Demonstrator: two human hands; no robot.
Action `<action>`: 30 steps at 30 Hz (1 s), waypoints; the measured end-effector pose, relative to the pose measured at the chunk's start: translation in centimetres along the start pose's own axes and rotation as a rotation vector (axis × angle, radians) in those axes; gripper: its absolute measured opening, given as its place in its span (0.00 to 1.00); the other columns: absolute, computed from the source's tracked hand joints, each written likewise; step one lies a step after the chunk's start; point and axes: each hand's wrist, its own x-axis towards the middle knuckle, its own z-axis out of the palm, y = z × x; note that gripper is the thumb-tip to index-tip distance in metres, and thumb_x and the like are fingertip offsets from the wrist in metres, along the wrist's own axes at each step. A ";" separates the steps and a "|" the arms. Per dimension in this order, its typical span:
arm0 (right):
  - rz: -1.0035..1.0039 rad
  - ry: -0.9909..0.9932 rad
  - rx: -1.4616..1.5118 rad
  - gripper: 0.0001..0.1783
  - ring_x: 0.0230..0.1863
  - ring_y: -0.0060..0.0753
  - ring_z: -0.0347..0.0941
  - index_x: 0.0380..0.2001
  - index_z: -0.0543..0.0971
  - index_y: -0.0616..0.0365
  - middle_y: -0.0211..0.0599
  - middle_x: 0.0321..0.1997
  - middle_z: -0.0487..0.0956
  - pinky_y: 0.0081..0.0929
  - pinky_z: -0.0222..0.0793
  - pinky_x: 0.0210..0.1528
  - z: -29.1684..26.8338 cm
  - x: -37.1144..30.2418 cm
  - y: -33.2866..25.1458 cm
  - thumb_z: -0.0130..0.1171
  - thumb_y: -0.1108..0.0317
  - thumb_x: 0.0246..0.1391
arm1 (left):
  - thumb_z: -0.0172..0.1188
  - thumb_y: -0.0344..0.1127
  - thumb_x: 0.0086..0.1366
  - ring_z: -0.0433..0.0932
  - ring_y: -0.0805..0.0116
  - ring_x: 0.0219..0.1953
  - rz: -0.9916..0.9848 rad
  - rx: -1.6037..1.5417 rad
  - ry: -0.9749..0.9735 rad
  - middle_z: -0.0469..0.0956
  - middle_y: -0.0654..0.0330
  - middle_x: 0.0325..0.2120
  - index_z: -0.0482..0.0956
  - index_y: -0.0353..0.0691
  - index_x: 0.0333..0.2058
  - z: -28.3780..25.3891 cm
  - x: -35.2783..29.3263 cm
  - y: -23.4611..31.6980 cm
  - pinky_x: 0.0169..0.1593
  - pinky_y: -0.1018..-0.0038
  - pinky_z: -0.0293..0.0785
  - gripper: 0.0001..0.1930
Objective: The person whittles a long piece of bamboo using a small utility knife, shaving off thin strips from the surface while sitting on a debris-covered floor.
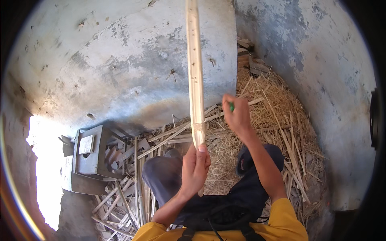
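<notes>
A long, pale wooden strip (195,80) stands nearly upright in front of me, with a line of small dark marks or holes along its face. My left hand (195,168) is closed around its lower part, and the strip's bottom tip pokes out below the palm. Just above the thumb, the wood looks notched or carved. To the right and apart from the strip, my right hand (237,114) is raised in a fist. A small green object (231,106) shows between its fingers; its kind cannot be made out.
My bent knees (163,170) frame a heap of straw-like shavings (261,108). Loose wooden sticks (295,154) lie on the right and at lower left. A grey wooden box (90,150) stands left beside a bright opening (48,172). Worn plaster walls (136,60) rise close ahead and right.
</notes>
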 end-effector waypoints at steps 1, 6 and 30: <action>-0.029 -0.073 0.023 0.22 0.16 0.39 0.66 0.21 0.73 0.57 0.39 0.15 0.68 0.37 0.57 0.21 0.3 -1.3 -0.6 0.54 0.56 0.68 | 0.44 0.47 0.84 0.59 0.86 0.21 0.008 0.013 0.003 0.63 0.74 0.21 0.68 0.42 0.34 0.2 0.1 -0.2 0.24 0.82 0.56 0.19; -0.175 -0.164 0.010 0.31 0.19 0.51 0.73 0.24 0.70 0.55 0.40 0.17 0.70 0.44 0.63 0.23 0.1 -3.6 -5.2 0.49 0.35 0.61 | 0.44 0.45 0.84 0.60 0.83 0.20 0.078 0.079 0.019 0.65 0.71 0.20 0.69 0.38 0.34 0.8 1.0 -1.6 0.23 0.79 0.58 0.19; 0.332 0.078 -0.417 0.13 0.17 0.31 0.71 0.46 0.86 0.63 0.35 0.17 0.76 0.35 0.65 0.22 -2.5 5.4 1.9 0.56 0.69 0.67 | 0.53 0.33 0.78 0.82 0.55 0.20 0.102 0.615 0.064 0.77 0.48 0.18 0.71 0.30 0.41 2.4 -2.5 -3.9 0.23 0.60 0.70 0.10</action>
